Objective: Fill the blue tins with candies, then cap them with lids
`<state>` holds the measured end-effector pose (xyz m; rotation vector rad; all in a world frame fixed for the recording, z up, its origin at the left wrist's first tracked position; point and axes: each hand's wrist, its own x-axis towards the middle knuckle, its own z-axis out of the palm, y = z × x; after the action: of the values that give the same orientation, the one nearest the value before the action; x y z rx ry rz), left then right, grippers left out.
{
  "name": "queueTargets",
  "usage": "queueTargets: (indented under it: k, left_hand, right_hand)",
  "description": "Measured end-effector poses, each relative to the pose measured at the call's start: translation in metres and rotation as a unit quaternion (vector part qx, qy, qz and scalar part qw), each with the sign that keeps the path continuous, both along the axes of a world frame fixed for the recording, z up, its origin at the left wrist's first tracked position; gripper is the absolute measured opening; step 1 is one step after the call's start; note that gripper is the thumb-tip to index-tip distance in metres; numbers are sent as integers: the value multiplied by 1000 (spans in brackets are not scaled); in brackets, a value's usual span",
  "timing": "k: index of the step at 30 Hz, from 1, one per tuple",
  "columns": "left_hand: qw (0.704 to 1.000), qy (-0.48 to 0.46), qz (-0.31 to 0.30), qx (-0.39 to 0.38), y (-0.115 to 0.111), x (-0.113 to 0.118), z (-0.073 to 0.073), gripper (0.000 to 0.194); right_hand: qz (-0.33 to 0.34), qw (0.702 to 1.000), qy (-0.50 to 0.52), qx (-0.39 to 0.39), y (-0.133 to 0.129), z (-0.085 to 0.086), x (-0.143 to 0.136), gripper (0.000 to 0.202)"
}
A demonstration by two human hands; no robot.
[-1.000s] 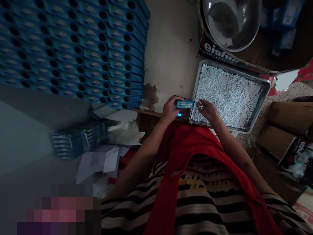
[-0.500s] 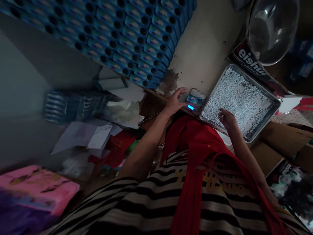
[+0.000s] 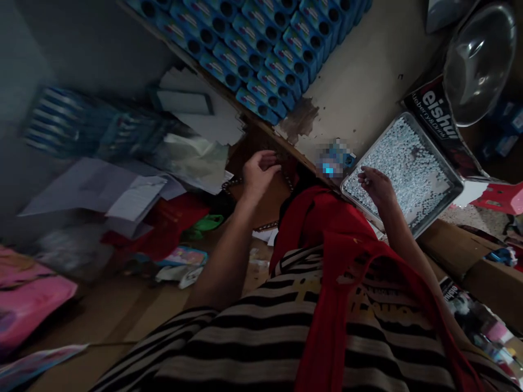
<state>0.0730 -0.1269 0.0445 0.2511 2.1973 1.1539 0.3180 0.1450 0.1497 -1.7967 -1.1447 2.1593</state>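
Note:
My left hand [image 3: 260, 171] hangs off the table's near edge, its thumb apart from loosely curved fingers and nothing visible between them. Over the near side of a metal tray [image 3: 454, 191], my right hand [image 3: 376, 186] has its fingers drawn together on a few small white pellets. Pale blue-white pellets [image 3: 402, 158] are spread across the tray, thinner towards its right side. Between the hands, at the table edge, a small device with a glowing blue display [image 3: 328, 170] sits with a small blue box [image 3: 347, 159] on it; blurring hides part of both.
Rows of blue boxes [image 3: 261, 60] stand packed on the table [image 3: 368, 65]. A clear plastic bowl [image 3: 478, 65] stands beyond the tray, beside a black printed carton [image 3: 435, 109]. Left of the table are a brown stool [image 3: 257, 201], papers [image 3: 134, 201] and striped blue stacks [image 3: 61, 122].
My left hand has drawn back from the device, leftwards off the table edge. My right hand has stayed over the near side of the tray. The whole view has shifted and turned slightly.

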Motion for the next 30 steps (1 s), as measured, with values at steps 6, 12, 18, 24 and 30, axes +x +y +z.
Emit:
queueTargets:
  k: [6, 12, 18, 24, 30]
  left_hand:
    - [999, -20, -28, 24, 7, 22, 3, 39]
    - [998, -11, -67, 13, 7, 24, 2, 37]
    - [998, 2, -68, 10, 5, 19, -6, 37]
    - [997, -2, -73, 10, 5, 16, -9, 39]
    - [997, -22, -74, 12, 3, 18, -11, 39]
  right_hand:
    - [41, 998, 0, 45, -1, 4, -19, 21]
    - [74, 994, -3, 78, -9, 7, -14, 24]
    - [77, 995, -5, 71, -10, 6, -9, 28]
    - [121, 986, -8, 118, -6, 8, -17, 26]
    - [139, 981, 2, 135, 0, 10, -28, 22]
